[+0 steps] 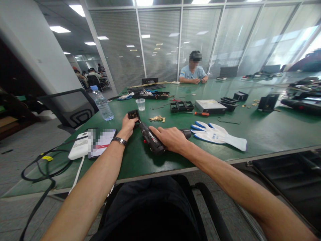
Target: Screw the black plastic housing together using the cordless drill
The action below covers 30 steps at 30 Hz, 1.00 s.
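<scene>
My left hand (128, 126) grips a small black square part (133, 115) on the green table (263, 134). A black electric screwdriver (151, 140) points its tip at that part, and my right hand (170, 138) is closed around its body. A small heap of brass screws (156, 118) lies just beyond the tool's tip. A pair of white and blue work gloves (217, 134) lies to the right of my right hand.
A phone and a white power bank (81, 145) lie at the left with black cables. Farther back stand a water bottle (102, 103), a plastic cup (141, 104), black trays (181, 106), a silver drive (210, 106) and an orange screwdriver (199, 113). A person (193, 72) sits across the table.
</scene>
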### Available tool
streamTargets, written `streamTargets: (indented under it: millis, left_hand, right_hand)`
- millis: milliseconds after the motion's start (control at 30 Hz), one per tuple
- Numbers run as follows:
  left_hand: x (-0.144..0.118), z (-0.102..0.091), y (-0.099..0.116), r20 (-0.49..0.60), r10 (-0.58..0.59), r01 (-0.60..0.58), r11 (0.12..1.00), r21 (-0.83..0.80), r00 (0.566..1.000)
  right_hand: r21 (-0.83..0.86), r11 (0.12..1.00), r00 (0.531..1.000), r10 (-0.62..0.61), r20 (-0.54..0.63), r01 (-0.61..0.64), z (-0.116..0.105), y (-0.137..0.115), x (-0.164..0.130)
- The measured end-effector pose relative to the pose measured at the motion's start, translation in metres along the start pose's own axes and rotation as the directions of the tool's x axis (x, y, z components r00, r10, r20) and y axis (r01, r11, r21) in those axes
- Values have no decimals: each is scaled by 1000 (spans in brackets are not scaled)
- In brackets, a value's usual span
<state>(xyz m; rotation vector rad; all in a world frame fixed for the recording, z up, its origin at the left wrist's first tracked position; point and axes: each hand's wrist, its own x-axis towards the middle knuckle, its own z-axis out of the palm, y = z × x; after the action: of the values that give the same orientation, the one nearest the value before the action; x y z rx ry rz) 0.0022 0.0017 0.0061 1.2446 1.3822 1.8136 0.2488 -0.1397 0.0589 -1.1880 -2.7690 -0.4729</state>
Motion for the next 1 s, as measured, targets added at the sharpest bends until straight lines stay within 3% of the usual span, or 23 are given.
streamTargets:
  millis: [1000]
  left_hand:
    - [-1,0,1,2,-9,9,1000,-7,1000]
  right_hand:
    - [-6,1000,1000,6,10,-6,0,0,0]
